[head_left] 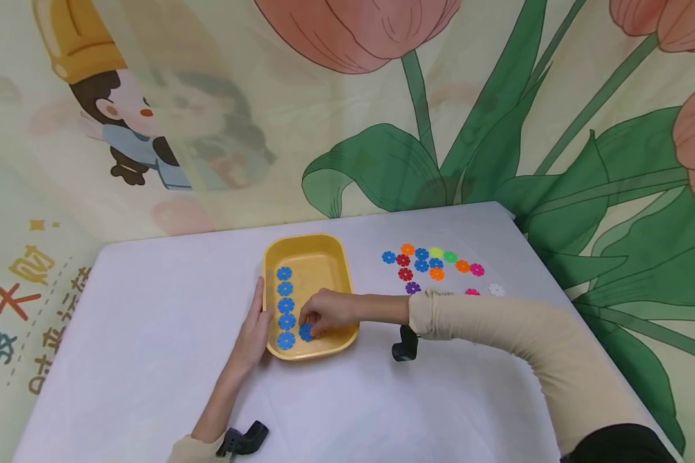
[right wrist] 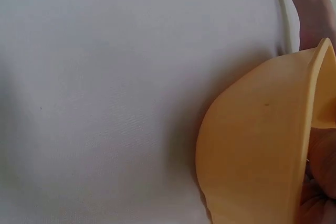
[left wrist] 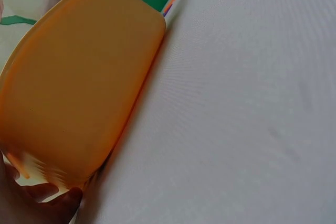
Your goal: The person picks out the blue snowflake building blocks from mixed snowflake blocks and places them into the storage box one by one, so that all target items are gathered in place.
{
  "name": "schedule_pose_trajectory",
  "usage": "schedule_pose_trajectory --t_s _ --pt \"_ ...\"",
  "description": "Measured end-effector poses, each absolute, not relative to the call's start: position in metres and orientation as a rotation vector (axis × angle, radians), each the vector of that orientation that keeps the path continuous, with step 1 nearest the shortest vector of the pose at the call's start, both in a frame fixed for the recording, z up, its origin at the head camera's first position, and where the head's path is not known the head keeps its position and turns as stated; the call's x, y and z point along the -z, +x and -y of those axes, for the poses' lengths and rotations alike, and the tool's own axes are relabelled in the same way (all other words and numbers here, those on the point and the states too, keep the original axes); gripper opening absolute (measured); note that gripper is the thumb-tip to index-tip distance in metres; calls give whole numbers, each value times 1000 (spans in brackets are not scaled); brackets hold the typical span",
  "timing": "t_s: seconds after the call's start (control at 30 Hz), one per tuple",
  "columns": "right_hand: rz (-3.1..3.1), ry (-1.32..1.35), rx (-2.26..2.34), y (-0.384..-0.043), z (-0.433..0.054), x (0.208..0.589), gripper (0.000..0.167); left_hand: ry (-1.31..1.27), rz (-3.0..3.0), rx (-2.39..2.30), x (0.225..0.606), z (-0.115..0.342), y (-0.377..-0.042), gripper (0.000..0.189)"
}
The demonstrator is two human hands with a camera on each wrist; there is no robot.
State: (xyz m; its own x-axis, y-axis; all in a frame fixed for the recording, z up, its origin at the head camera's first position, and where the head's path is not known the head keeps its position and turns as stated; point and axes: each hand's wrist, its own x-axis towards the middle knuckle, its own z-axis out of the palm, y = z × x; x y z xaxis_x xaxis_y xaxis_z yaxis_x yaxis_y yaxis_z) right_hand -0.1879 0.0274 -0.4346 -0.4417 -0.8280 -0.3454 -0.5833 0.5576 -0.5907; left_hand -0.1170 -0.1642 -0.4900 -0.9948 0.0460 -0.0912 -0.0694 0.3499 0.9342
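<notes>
Inspected: yellow tray, oblong, round-cornered, with raised walls and a smooth floor; small dark mark on the outer wall in the right wrist view. Inside the tray, along its left wall: five blue discs, flower-shaped with notched edges, lying flat in a near-straight column. Also inside the tray, just right of the column's near end: sixth blue disc, same colour and notched outline, partly covered. To the right of the tray, on white cloth: loose discs of similar shape in blue, red, orange, green, pink, purple and white, some partly hidden by the beige sleeve.

Right hand: reaching in over the tray's right wall, fingers bent and nearly closed, with hold of the sixth blue disc at the tips; exact contact partly hidden. Left hand: at the tray's left wall, partly closed, with hold of the tray, thumb by the rim, fingers against the outside; wrist toward the tray's near end.
</notes>
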Motion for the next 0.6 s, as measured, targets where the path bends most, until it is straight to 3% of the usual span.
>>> schedule_pose_trajectory --t_s 0.6 --pt "-2221 -1229 404 -184 -23 440 22 -32 -2498 -1723 490 165 -117 64"
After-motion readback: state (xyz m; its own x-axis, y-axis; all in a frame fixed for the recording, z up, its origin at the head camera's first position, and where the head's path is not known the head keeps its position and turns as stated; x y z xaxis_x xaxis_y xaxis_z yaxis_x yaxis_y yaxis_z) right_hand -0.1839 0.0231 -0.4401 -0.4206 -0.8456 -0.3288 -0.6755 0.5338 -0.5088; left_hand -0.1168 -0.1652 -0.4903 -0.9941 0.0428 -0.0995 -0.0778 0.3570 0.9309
